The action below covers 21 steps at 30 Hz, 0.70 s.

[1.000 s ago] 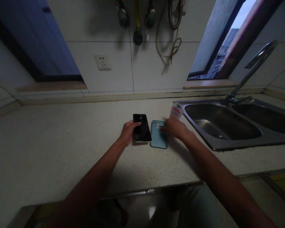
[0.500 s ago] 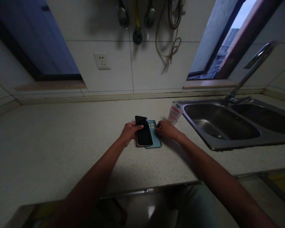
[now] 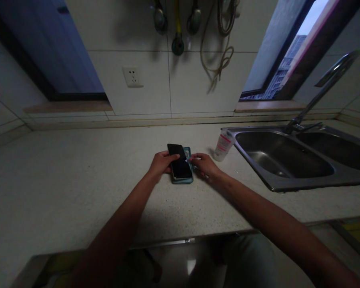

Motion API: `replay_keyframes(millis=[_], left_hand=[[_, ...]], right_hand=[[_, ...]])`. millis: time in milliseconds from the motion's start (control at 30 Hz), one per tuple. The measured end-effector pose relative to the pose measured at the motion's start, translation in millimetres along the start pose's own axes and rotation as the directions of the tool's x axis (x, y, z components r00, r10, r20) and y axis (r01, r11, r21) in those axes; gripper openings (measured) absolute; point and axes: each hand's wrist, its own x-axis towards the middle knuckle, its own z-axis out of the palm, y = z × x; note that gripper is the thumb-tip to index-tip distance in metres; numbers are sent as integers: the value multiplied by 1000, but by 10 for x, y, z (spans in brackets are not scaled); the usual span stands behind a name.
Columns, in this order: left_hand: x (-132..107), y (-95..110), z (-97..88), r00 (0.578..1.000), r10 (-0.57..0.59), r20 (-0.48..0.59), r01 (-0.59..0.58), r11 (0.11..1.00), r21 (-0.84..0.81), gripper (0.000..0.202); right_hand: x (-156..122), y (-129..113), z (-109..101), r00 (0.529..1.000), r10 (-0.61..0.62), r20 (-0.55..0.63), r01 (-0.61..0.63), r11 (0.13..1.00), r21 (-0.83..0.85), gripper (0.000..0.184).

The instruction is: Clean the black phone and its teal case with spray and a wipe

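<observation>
Phone (image 3: 179,163), position: above the counter (image 3: 108,168), in front of me, between the two hands, overlapping the case (image 3: 183,181). I read its dark screen as facing up.

Governing relation: the offset of phone over case. From my head view the phone sits to the left of the case and slightly farther away, so that a strip of case shows along the right side and below the near end. I cannot tell whether the two touch or a gap remains between them.

Nearer hand: the left hand (image 3: 161,163), which is on the phone. Its thumb lies over the screen from the left edge and the other fingers go beneath, pinching the phone; their tips are hidden from me. The right hand (image 3: 207,165) is at the opposite side, thumb and forefinger drawn close together at the right edge of the case. I cannot tell whether they grip the case, the phone, or neither. From these fingertips, the phone lies directly to the left.

Long axis: the phone runs away from me, its far end leaning left and its near end to the right. The case runs nearly the same way, with less lean. I cannot identify the phone's top end from the blank screen.

Surroundings: a cup (image 3: 223,146) stands beyond the right hand, just beside the sink (image 3: 303,183).
</observation>
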Motion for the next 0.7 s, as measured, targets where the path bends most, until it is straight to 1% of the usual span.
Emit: replay_keyframes(millis=[133,267,333,400,500,567,633,700], left_hand=[[-9,44,-34,1000,10,16,-11,998,62,35],[-15,53,-56,1000,9,15,-11,990,139,36],[-12,41,-60,1000,-4,24,-1,981,193,41],[-10,29,-64,999,6,38,-15,968,250,44],[-34,38,-74,995,86,41,-94,938,334,40],[-76,66,-75,986,161,31,-162,921,353,33],[-131,103,-66,969,248,-15,-229,915,332,30],[-185,132,-45,942,326,-85,-282,902,326,34]], right_hand=[[-11,5,17,1000,-8,-19,10,995,101,15],[-45,-46,3,1000,9,-12,-8,995,96,15],[-61,-58,5,1000,-6,-13,7,996,91,19],[-67,-49,9,999,-36,-9,37,995,98,24],[-60,-10,14,998,-69,14,66,991,118,30],[-52,19,17,995,-88,36,83,987,137,35],[-48,37,20,993,-107,44,99,983,151,39],[-52,41,23,991,-119,55,109,983,149,42]])
